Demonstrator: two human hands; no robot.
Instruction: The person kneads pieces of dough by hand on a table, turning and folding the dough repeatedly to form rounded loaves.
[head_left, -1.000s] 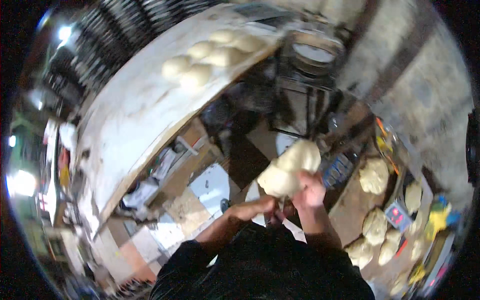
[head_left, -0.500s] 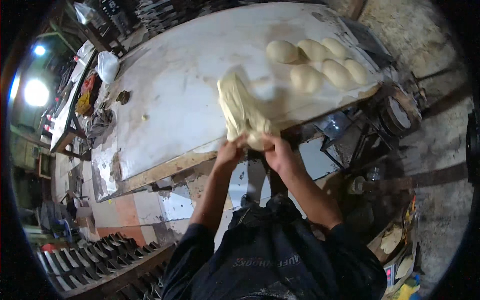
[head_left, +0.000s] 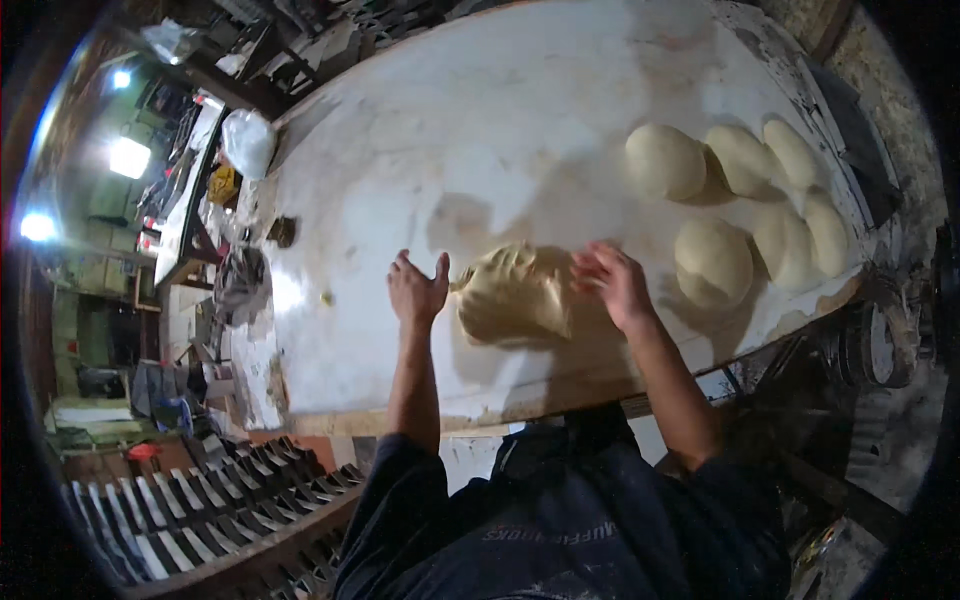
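Observation:
A creased lump of pale dough [head_left: 515, 297] lies on the worn white tabletop [head_left: 400, 180], near its front edge. Just left of the dough is my left hand [head_left: 418, 288], fingers spread and holding nothing. On the other side my right hand [head_left: 612, 280] hovers apart from the lump, its fingers loosely bent and separated, with nothing in them. Farther right, several smooth dough balls rest in two rows; the large front one [head_left: 713, 263] is nearest my right hand.
A clear plastic bag [head_left: 248, 143] and a dark crumpled cloth [head_left: 240, 285] are at the table's left end. A small yellowish bit [head_left: 326, 298] lies on the tabletop. Racks of metal pans [head_left: 190, 510] stand at the lower left. A dark metal tray [head_left: 850, 140] leans at the far right.
Both hands have let go of the dough and moved apart and forward over the table. The dough, stretched long before, now lies bunched on the tabletop. The view has shifted.

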